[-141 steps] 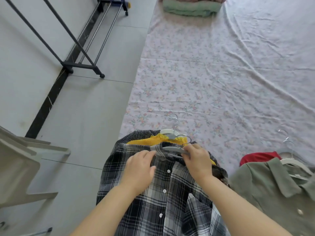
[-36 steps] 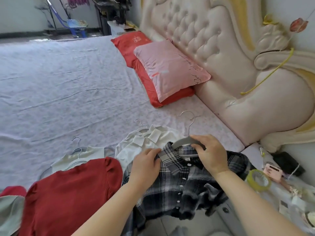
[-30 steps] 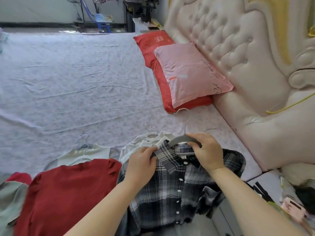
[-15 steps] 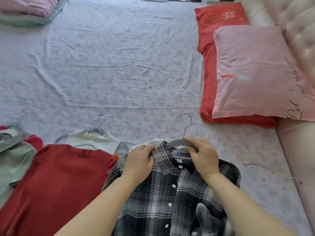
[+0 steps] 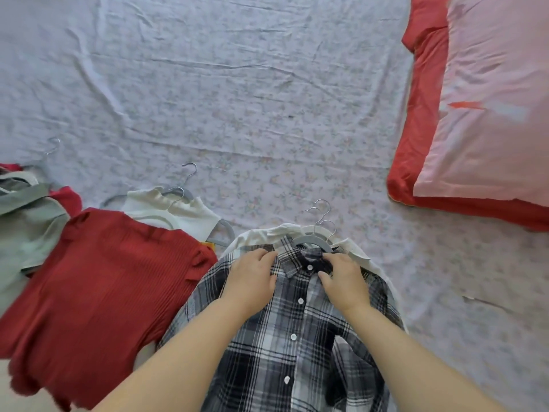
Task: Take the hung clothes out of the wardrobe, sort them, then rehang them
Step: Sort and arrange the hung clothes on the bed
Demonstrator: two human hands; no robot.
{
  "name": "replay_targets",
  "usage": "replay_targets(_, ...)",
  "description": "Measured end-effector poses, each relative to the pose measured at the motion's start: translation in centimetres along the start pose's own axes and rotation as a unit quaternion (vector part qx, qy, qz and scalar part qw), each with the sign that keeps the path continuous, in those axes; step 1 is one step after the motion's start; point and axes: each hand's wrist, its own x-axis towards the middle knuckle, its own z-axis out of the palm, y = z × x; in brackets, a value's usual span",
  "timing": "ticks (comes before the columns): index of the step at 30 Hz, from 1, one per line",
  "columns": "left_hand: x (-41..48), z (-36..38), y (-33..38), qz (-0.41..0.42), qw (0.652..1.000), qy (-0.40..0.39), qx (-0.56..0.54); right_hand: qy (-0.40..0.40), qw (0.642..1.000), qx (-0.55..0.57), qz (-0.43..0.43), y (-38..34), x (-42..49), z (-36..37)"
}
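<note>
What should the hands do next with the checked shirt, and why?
Probably let go. The checked shirt already lies on top of the white shirt on the bed, hanger hooks together, and the left hand and right hand just pinch its collar.

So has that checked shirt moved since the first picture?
Yes. The checked shirt lay left of the green shirt then; now it lies right of it, past the red top, nearer the pink pillow.
</note>
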Motion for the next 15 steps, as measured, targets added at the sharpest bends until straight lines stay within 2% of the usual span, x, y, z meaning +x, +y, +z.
replay_targets(8,-4.1,-4.6,0.0,-0.028,0.999,0.03,0.005,-0.036,0.999,-0.029,-0.028,-4.6,-5.6,-1.0)
replay_targets(15,-11.7,-9.6,-4.0,-0.077,0.994,0.058,0.044,-0.064,0.984,-0.105,-0.126,-12.4,-10.0,-0.4)
